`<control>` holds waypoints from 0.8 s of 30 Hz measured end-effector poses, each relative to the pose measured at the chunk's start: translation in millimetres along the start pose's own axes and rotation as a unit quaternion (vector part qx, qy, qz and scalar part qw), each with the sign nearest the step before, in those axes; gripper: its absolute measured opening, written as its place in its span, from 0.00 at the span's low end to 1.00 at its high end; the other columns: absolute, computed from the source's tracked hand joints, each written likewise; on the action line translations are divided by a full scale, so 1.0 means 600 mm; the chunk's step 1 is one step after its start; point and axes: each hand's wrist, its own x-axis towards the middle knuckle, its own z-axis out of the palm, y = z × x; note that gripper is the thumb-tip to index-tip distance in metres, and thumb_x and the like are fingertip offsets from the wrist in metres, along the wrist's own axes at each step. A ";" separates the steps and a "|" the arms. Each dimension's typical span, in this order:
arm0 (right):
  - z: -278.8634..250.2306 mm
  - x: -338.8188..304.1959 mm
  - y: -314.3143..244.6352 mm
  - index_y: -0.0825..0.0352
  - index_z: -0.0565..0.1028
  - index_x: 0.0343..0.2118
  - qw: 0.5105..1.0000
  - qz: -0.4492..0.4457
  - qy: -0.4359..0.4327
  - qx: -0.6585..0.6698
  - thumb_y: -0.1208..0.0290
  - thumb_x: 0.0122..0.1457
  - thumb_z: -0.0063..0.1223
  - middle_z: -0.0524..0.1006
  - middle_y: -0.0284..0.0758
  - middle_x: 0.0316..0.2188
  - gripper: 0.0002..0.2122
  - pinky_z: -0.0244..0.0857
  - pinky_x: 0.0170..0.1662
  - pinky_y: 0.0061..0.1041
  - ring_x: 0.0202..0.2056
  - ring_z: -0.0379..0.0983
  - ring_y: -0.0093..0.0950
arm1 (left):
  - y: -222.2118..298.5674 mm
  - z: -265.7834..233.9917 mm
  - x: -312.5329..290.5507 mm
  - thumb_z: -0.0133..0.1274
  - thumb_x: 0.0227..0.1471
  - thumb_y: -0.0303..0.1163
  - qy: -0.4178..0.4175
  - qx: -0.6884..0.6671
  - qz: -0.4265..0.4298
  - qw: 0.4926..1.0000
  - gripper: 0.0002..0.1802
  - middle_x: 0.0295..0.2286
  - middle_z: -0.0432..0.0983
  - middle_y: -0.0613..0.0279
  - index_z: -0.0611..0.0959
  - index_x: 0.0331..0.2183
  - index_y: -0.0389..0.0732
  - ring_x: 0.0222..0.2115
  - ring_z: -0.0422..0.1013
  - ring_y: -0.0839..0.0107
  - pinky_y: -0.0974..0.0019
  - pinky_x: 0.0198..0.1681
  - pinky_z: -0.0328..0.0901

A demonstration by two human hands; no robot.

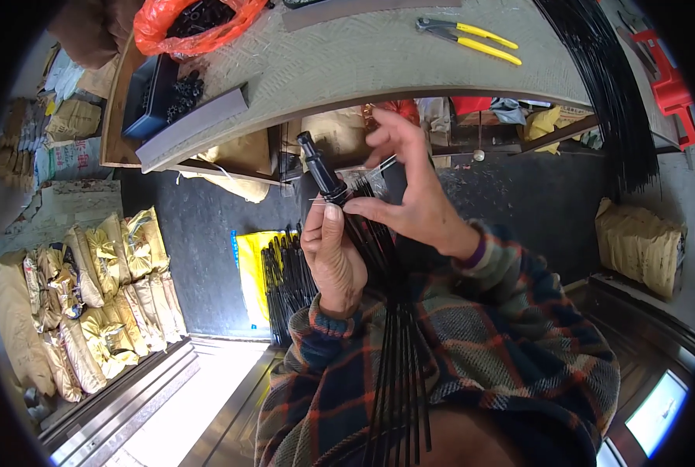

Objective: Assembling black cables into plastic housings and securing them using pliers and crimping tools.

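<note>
Black, glossy, stepped cylinder (pixel 322 167) in left grip (pixel 335 251)

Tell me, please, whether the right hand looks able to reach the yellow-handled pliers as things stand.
Probably yes, with a stretch: nothing covers the pliers on the worktop beyond the right hand.

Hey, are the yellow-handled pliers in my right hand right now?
No, the yellow-handled pliers lie on the table, well apart from your right hand.
</note>
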 end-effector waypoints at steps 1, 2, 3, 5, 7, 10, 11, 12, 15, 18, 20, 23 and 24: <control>0.017 -0.015 0.004 0.68 0.53 0.53 0.990 0.071 0.035 0.118 0.67 0.38 0.66 0.62 0.36 0.38 0.40 0.59 0.43 0.25 0.36 0.64 0.26 | -0.001 0.001 0.000 0.49 0.51 0.28 -0.012 -0.007 -0.001 1.000 0.17 0.37 0.72 0.59 0.72 0.43 0.31 0.37 0.68 0.75 0.72 0.45 0.61; 0.028 -0.023 0.006 0.68 0.53 0.52 0.960 0.138 0.071 0.232 0.70 0.40 0.65 0.62 0.34 0.37 0.38 0.59 0.43 0.24 0.35 0.63 0.24 | -0.003 0.002 0.004 0.48 0.52 0.29 -0.027 -0.016 -0.002 1.000 0.18 0.38 0.72 0.59 0.71 0.44 0.30 0.38 0.67 0.75 0.71 0.46 0.61; 0.032 -0.028 0.001 0.66 0.54 0.49 0.955 0.163 0.070 0.238 0.75 0.42 0.62 0.60 0.32 0.35 0.33 0.59 0.41 0.21 0.34 0.61 0.21 | -0.007 -0.002 0.005 0.47 0.53 0.31 -0.024 -0.015 -0.015 0.999 0.20 0.40 0.71 0.59 0.70 0.46 0.30 0.40 0.67 0.74 0.70 0.47 0.60; 0.051 -0.032 0.005 0.66 0.53 0.49 0.922 0.204 0.066 0.321 0.75 0.43 0.61 0.60 0.31 0.35 0.32 0.58 0.41 0.19 0.35 0.61 0.20 | -0.006 -0.007 0.013 0.47 0.53 0.31 -0.030 -0.026 -0.015 0.999 0.20 0.41 0.71 0.59 0.70 0.46 0.31 0.40 0.67 0.74 0.70 0.47 0.60; 0.062 -0.036 0.009 0.67 0.61 0.45 0.861 0.234 0.071 0.446 0.76 0.47 0.58 0.65 0.30 0.33 0.23 0.60 0.37 0.15 0.34 0.63 0.17 | 0.000 -0.002 0.009 0.45 0.54 0.31 -0.044 -0.029 0.000 0.999 0.19 0.42 0.70 0.58 0.70 0.46 0.31 0.41 0.66 0.71 0.69 0.49 0.59; 0.025 -0.024 -0.017 0.67 0.69 0.29 0.870 0.317 -0.005 0.378 0.69 0.48 0.58 0.66 0.25 0.22 0.10 0.58 0.30 0.15 0.27 0.61 0.13 | 0.002 0.009 0.005 0.43 0.55 0.32 -0.070 0.007 0.013 0.997 0.18 0.42 0.69 0.56 0.69 0.45 0.31 0.43 0.65 0.70 0.69 0.50 0.57; 0.016 -0.029 -0.020 0.67 0.70 0.25 0.873 0.321 0.009 0.367 0.69 0.49 0.57 0.67 0.25 0.21 0.08 0.58 0.30 0.15 0.27 0.62 0.13 | -0.002 0.014 0.002 0.43 0.55 0.33 -0.065 -0.003 -0.005 0.998 0.18 0.42 0.69 0.56 0.69 0.45 0.31 0.43 0.65 0.69 0.68 0.51 0.56; 0.042 -0.037 -0.016 0.67 0.71 0.21 0.870 0.317 0.004 0.378 0.69 0.51 0.55 0.68 0.25 0.21 0.08 0.59 0.30 0.15 0.28 0.63 0.13 | 0.008 -0.005 -0.003 0.42 0.55 0.33 -0.046 0.002 0.000 0.999 0.18 0.43 0.68 0.55 0.69 0.44 0.31 0.44 0.64 0.68 0.67 0.51 0.55; 0.056 -0.041 -0.016 0.68 0.74 0.26 0.867 0.308 -0.006 0.392 0.69 0.52 0.54 0.70 0.26 0.22 0.07 0.58 0.30 0.15 0.27 0.63 0.13 | 0.013 -0.008 -0.006 0.47 0.52 0.38 -0.039 0.020 0.015 0.999 0.22 0.40 0.70 0.55 0.70 0.44 0.32 0.42 0.65 0.66 0.65 0.51 0.57; 0.048 -0.062 -0.008 0.69 0.75 0.30 0.876 0.302 0.025 0.375 0.68 0.53 0.54 0.72 0.25 0.23 0.09 0.59 0.30 0.13 0.28 0.64 0.12 | 0.005 0.002 -0.017 0.50 0.49 0.42 -0.037 0.046 0.020 0.998 0.25 0.39 0.71 0.56 0.71 0.43 0.33 0.41 0.66 0.66 0.65 0.50 0.58; 0.048 -0.056 -0.022 0.70 0.76 0.32 0.820 0.325 0.042 0.469 0.70 0.54 0.52 0.73 0.26 0.25 0.08 0.58 0.28 0.11 0.27 0.65 0.12 | 0.011 0.008 -0.015 0.50 0.49 0.41 -0.057 0.010 0.007 0.998 0.25 0.40 0.70 0.54 0.70 0.43 0.31 0.42 0.66 0.65 0.64 0.51 0.57; 0.055 -0.044 -0.011 0.70 0.75 0.32 0.838 0.295 0.027 0.458 0.71 0.54 0.52 0.73 0.25 0.24 0.08 0.59 0.28 0.12 0.27 0.65 0.12 | 0.014 0.004 -0.001 0.50 0.49 0.40 -0.061 -0.005 0.012 0.998 0.26 0.43 0.69 0.52 0.70 0.44 0.30 0.43 0.66 0.64 0.63 0.52 0.57; 0.052 -0.041 -0.015 0.71 0.75 0.32 0.856 0.284 0.012 0.432 0.71 0.54 0.51 0.72 0.25 0.24 0.08 0.59 0.28 0.12 0.27 0.64 0.12 | 0.015 0.002 0.001 0.50 0.49 0.40 -0.058 -0.004 0.015 0.998 0.27 0.43 0.68 0.52 0.69 0.45 0.30 0.44 0.65 0.64 0.63 0.52 0.57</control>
